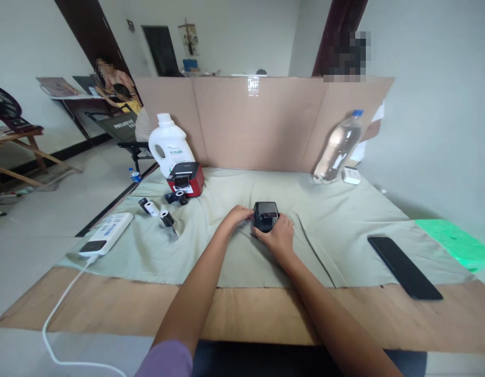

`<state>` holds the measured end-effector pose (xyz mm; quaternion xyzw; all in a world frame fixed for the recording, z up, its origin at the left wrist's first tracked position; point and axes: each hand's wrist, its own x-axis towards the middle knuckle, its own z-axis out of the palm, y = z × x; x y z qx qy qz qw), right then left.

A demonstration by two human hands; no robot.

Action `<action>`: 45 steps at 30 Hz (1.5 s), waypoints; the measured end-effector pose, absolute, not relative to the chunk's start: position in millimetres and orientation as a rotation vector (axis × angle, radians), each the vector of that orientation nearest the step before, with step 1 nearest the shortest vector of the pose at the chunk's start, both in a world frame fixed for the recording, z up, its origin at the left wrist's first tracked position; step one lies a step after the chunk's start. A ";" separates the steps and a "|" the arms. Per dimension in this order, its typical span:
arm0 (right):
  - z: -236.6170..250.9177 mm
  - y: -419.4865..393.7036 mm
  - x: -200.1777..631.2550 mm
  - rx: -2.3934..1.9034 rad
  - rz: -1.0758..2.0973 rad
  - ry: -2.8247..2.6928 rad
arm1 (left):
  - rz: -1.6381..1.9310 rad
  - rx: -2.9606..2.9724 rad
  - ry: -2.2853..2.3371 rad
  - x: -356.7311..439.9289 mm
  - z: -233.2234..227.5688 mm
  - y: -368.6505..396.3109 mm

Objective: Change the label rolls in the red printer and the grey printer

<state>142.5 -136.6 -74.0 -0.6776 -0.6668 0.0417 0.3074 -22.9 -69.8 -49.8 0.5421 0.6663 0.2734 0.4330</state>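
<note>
A small black boxy device [266, 210] with a glossy top panel sits on the cloth in the middle of the table. My left hand [240, 214] is closed against its left side, fingertips at the edge. From the right, my right hand [280, 235] grips it, with the thumb along the near edge and the fingers at the right side. The fingers partly cover the device's lower right corner. What exactly the device is cannot be made out.
Left stand a red-and-black printer [191, 180], a white jug [172, 144], small paper rolls [151, 208] and a white power bank [107, 234] with a cable. Right are a water bottle [339, 149] and a black phone [403, 267]. A cardboard screen [258, 125] borders the back; people are beyond.
</note>
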 end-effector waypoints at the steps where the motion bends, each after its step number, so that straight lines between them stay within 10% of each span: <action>1: -74.0 -136.7 142.5 -1.791 0.114 -1.768 | 0.674 1.350 1.655 -22.8 -49.9 -68.4; 45: -73.2 -139.5 139.4 -1.809 0.044 -1.764 | 0.545 1.358 1.790 -18.3 -44.9 -58.0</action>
